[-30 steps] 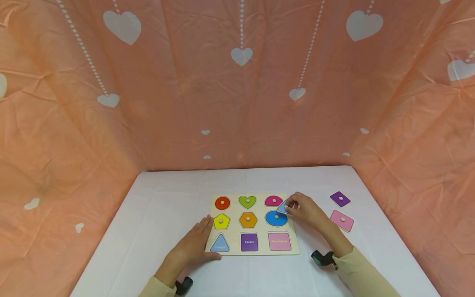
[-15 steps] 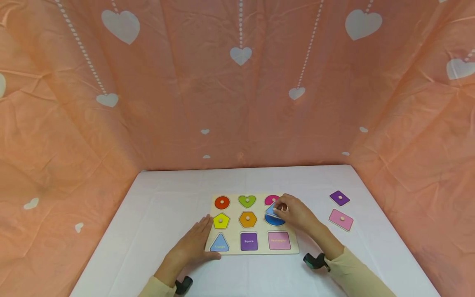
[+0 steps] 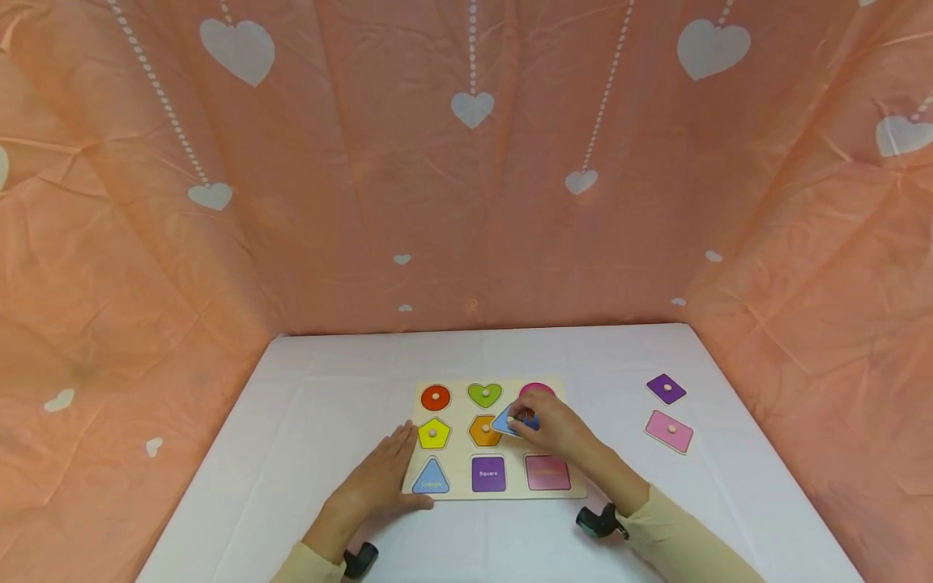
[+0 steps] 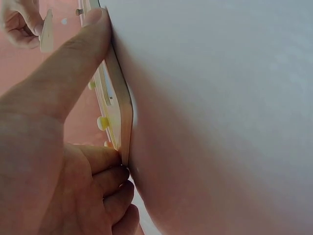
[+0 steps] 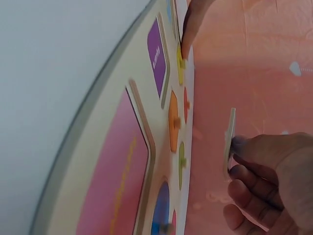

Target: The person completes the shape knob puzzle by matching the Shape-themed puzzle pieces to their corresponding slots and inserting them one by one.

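A wooden shape puzzle board [image 3: 461,453] lies flat on the white table. My left hand [image 3: 379,478] rests against its front left corner, fingers stretched along the left edge and thumb [image 4: 80,49] touching the front edge. By its knob, my right hand [image 3: 557,425] pinches a light-blue triangle puzzle piece [image 3: 501,423], raised above the board over the orange hexagon [image 3: 481,431]. In the right wrist view the triangle piece [image 5: 230,142] is edge-on, apart from the board. The triangle recess [image 3: 432,476], purple square recess [image 3: 488,474] and pink rectangle recess [image 3: 548,474] show bare printed bottoms.
Two loose pieces, a purple square [image 3: 666,389] and a pink rectangle [image 3: 669,431], lie right of the board. Knobbed pieces, including a red circle [image 3: 436,397], green heart [image 3: 484,395] and yellow pentagon [image 3: 434,433], sit in the board. An orange heart-patterned cloth [image 3: 466,202] surrounds the table.
My right hand has carried the triangle piece leftward, from the board's right edge past the blue oval to the orange hexagon. My left hand stays put on the board's corner.
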Motion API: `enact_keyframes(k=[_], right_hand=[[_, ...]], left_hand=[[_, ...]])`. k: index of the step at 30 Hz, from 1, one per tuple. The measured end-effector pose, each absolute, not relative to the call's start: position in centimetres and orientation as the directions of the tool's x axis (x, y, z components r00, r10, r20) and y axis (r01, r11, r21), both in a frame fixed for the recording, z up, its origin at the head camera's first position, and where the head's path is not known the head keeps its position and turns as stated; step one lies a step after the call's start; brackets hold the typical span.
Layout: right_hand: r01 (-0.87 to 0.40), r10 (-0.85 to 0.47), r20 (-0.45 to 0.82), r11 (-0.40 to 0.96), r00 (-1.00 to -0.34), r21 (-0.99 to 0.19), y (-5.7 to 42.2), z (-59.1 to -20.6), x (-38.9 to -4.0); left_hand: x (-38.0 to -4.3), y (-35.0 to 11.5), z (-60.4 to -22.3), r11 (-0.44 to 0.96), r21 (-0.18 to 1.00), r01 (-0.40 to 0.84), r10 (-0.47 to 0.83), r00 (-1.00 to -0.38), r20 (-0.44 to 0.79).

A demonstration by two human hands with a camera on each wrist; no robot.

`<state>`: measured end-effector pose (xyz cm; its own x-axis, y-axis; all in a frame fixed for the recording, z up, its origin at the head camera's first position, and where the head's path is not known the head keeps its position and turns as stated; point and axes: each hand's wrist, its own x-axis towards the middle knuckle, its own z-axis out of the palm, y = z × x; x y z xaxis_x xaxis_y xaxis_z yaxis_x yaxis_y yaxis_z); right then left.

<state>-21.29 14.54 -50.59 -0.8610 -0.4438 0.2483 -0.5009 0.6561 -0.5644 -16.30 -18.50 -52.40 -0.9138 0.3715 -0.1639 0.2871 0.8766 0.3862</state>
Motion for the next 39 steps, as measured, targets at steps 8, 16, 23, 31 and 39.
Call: enact_keyframes(k=[8, 16, 23, 31, 39], right_hand=[[-0.540, -0.493, 0.259, 0.598, -0.830, -0.592, 13.2, -50.8, -21.2], [-0.515, -0.506, 0.205, 0.608, -0.838, -0.605, 11.5, -50.6, -21.0], [-0.531, -0.541, 0.176, 0.617, -0.822, -0.581, 9.8, -50.7, -20.7], [-0.529, -0.557, 0.152, 0.617, -0.817, -0.583, 8.3, -51.0, -20.3], [-0.527, -0.582, 0.124, 0.599, -0.804, -0.603, 6.7, -51.4, -20.4]], left_hand=[[-16.5, -18.5, -52.6, 0.883, 0.371, 0.289, 0.372, -0.911, -0.176], [-16.5, -18.5, -52.6, 0.880, 0.364, 0.306, 0.383, -0.909, -0.162], [-16.5, -18.6, -52.6, 0.877, 0.369, 0.309, 0.387, -0.908, -0.160], [-16.6, -18.7, -52.6, 0.875, 0.375, 0.306, 0.388, -0.907, -0.164], [-16.6, -18.7, -52.6, 0.876, 0.363, 0.316, 0.391, -0.907, -0.154]])
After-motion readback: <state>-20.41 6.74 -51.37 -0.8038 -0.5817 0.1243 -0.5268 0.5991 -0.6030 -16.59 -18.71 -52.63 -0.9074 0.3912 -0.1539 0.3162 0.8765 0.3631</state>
